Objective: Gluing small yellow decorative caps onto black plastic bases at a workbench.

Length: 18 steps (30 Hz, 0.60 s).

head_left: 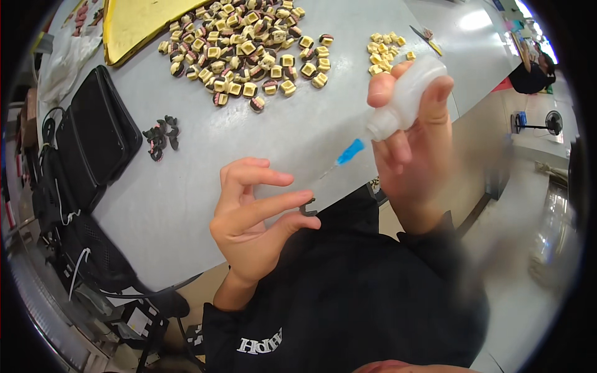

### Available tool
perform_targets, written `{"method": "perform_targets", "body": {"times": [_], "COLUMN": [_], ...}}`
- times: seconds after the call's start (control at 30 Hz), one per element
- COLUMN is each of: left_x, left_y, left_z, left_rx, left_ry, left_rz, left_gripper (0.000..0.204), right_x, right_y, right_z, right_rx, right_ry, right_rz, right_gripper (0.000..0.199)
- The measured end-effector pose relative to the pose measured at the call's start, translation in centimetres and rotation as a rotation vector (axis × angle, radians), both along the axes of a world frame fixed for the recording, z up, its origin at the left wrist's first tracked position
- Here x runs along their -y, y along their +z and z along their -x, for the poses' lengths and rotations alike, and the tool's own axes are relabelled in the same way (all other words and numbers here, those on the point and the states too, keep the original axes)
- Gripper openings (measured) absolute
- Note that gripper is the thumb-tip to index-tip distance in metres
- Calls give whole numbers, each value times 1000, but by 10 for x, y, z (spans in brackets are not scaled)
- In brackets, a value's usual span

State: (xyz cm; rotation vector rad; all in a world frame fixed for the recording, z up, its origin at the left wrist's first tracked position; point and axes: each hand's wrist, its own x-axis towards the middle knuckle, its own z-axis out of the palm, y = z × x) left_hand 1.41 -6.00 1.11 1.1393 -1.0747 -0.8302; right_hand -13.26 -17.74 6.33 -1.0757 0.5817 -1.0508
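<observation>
My left hand pinches a small dark curved piece between thumb and a fingertip, above the table's near edge. My right hand is wrapped round a white translucent squeeze bottle, tilted with its mouth down to the left. A blue needle tip on the bottle points toward the dark piece; the thin needle ends a little short of it. On the table to the left lies a small heap of similar dark pieces.
A big pile of small cream and dark parts with pink bits covers the far middle of the table. Plain cream parts and a knife lie far right. A yellow tray and a black case stand left. Another person sits far right.
</observation>
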Motion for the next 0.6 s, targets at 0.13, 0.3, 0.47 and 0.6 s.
{"method": "perform_targets", "body": {"times": [0.13,0.3,0.47,0.6], "left_x": [1,3,3,3], "left_y": [0,2,0,-1], "left_z": [1,2,1,-1], "left_rx": [11,16,25,22], "left_ry": [5,12,13,5], "left_rz": [0,5,0,8], "left_gripper": [37,37,36,36], "right_x": [-4,-9,-14,-18], "right_y": [2,14,17,16], "right_z": [0,0,-2,-5], "right_rx": [-175,-316,-422,-443], "right_ry": [-70,-81,-56,-31], "right_rz": [91,186,179,173], "right_gripper": [49,43,35,38]}}
